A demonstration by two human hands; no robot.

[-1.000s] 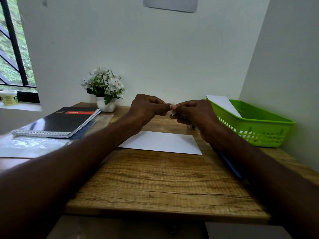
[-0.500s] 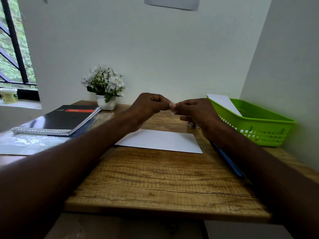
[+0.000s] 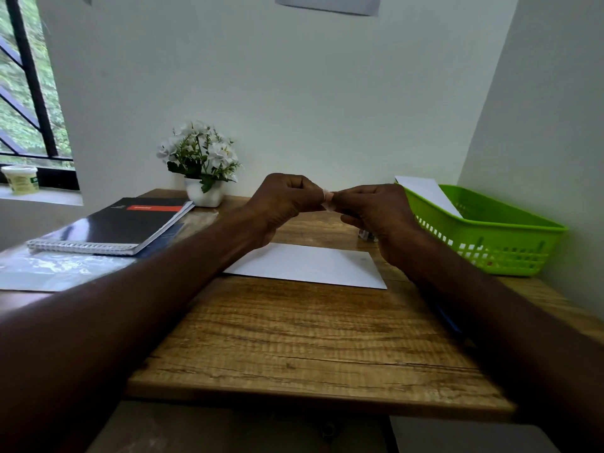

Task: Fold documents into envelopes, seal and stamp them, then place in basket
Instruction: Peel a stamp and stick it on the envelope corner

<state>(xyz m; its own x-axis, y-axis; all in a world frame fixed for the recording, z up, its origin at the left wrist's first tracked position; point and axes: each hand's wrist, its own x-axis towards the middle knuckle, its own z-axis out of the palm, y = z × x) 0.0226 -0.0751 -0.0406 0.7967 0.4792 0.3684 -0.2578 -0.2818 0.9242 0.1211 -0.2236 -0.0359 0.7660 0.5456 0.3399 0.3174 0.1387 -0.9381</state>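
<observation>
White stamp (image 3: 328,204) is sitting pinched between my left hand (image 3: 287,201) and right hand (image 3: 376,207) fingers. I'm judging stamping unfinished: the envelope (image 3: 307,264) is lying below them on the bench (image 3: 294,338), one already in the basket (image 3: 483,233) rightward.

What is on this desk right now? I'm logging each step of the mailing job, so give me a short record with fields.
left hand: pinches a small pale piece, likely a stamp or sticker
right hand: pinches the same piece from the other side
envelope: white, flat on the wooden desk below the hands
basket: green, at right, a white envelope leaning inside
notebook: black spiral-bound, at left
plant: white flowers in a white pot, by the wall
</observation>
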